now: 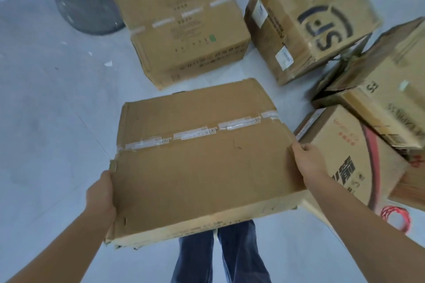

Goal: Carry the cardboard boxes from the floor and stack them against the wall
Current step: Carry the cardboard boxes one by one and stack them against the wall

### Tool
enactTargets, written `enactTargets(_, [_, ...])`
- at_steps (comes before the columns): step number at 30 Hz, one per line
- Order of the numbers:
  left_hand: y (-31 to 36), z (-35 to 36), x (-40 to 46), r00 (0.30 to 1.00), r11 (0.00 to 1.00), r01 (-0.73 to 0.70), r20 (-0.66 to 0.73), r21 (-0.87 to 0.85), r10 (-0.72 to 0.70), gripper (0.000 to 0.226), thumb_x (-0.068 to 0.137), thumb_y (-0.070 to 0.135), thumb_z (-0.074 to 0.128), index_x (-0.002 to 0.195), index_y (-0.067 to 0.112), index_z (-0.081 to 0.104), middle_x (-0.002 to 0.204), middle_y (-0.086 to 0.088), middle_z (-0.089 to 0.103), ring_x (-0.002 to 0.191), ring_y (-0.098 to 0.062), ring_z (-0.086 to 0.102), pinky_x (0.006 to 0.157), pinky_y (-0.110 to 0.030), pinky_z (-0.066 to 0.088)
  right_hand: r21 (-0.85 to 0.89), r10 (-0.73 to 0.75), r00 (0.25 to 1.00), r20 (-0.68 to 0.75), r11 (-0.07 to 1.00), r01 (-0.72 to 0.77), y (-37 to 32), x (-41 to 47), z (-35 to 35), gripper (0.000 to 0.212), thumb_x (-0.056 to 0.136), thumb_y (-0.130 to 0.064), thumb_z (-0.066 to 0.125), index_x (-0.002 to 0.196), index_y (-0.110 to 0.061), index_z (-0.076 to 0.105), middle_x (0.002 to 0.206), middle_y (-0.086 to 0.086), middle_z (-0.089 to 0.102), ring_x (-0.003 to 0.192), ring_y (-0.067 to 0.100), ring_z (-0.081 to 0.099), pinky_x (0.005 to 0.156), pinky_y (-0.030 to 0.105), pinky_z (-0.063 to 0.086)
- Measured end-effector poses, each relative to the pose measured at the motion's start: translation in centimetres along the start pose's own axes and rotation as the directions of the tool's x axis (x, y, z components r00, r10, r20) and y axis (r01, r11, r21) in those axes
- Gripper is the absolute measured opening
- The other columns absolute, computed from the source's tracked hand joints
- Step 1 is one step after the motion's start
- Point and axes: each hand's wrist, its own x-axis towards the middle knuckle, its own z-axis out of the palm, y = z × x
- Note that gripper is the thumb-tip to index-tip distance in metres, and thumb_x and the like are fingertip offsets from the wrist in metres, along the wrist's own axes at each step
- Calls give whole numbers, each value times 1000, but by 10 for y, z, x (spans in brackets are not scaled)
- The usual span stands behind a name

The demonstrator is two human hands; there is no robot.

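A flat, wide cardboard box point(202, 163) with a strip of clear tape across its top is held off the floor in front of my legs. My left hand point(101, 193) grips its left edge and my right hand point(308, 158) grips its right edge. More cardboard boxes lie on the pale floor: a similar taped box point(181, 27) straight ahead, a box with a large black logo point(310, 16) at upper right, a worn box point(386, 89) at the right edge, and a box with red and black print point(351, 167) just right of my right hand.
A round grey stand base point(89, 7) with a pole rises at upper left, touching the far box's corner. The grey floor point(50, 110) lies open to the left. A red cord loop point(395, 216) sits by the printed box. No wall shows.
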Motion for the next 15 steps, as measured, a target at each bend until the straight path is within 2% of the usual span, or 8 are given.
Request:
enactTargets(4, [30, -61, -63, 999, 998, -21, 32, -61, 23, 24, 89, 31, 45, 74, 13, 46, 74, -4, 43, 67, -20, 39, 59, -35, 31, 85, -34, 998, -45, 996, 38, -18, -71, -53, 37, 94, -36, 46, 65, -13, 42, 66, 7, 47, 63, 24, 43, 56, 35, 29])
enactTargets(8, [62, -123, -124, 996, 986, -66, 46, -152, 74, 23, 89, 25, 43, 69, 17, 36, 70, -2, 32, 61, -16, 31, 56, -32, 25, 155, -74, 996, -51, 984, 81, -51, -145, -111, 31, 92, -35, 44, 79, -7, 52, 78, 10, 52, 73, 24, 45, 68, 36, 34])
enactTargets(11, [70, -166, -154, 992, 971, -91, 62, -219, 107, 24, 88, 27, 45, 67, 19, 36, 67, 0, 30, 60, -14, 30, 56, -31, 25, 189, -131, 988, -78, 971, 144, -65, -180, -141, 37, 89, -39, 45, 85, -5, 57, 82, 9, 56, 79, 26, 50, 71, 37, 36])
enactTargets(13, [70, -191, -165, 991, 968, -93, 72, -232, 113, 22, 86, 29, 47, 68, 19, 40, 68, 1, 34, 62, -14, 33, 58, -31, 28, 193, -179, 978, -105, 961, 197, -71, -196, -156, 32, 89, -40, 46, 74, -13, 54, 74, 5, 54, 75, 24, 48, 64, 35, 33])
enactTargets(15, [68, -213, -172, 990, 961, -83, 90, -264, 111, 19, 85, 30, 51, 70, 18, 49, 71, 2, 45, 68, -16, 42, 66, -33, 36, 217, -232, 966, -115, 943, 252, -77, -211, -166, 31, 89, -40, 48, 66, -20, 47, 69, 1, 50, 72, 22, 45, 59, 34, 30])
